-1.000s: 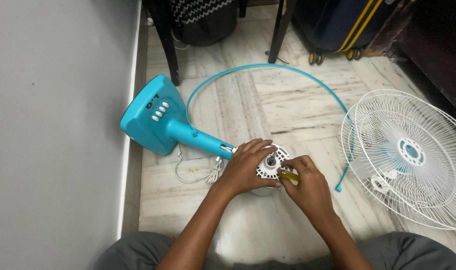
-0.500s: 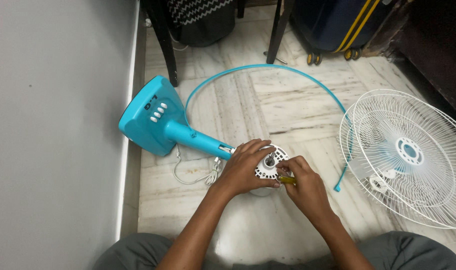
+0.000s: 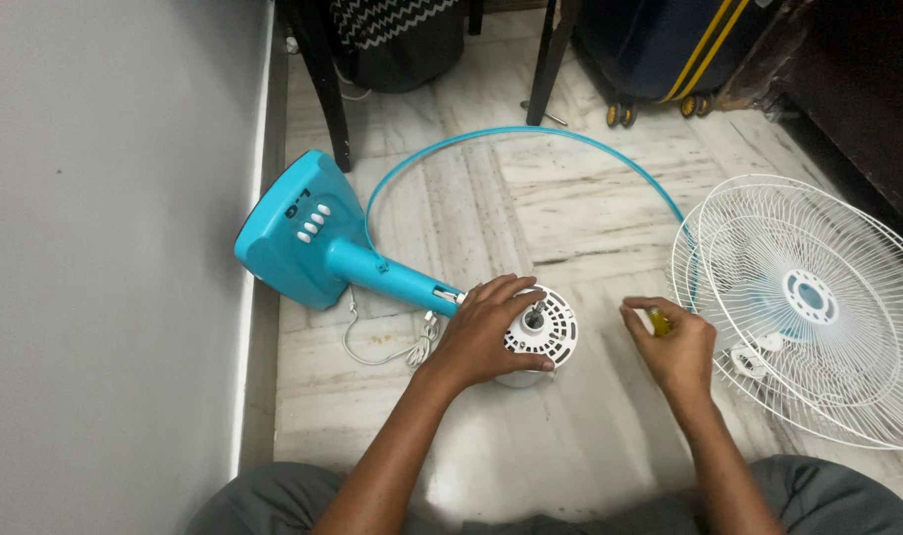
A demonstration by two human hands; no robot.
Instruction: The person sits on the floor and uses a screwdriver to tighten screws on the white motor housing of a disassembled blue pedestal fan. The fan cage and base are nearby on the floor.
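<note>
While beside motor housing (image 3: 541, 335), left hand (image 3: 481, 332).

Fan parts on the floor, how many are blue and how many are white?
Blue: 2, the fan stand and the thin curved rim ring.
White: 2, the round motor housing under the left hand, and the stacked wire grilles, counted as one pile, beside the right hand, which holds a small yellow tool.
Total: 4
</note>
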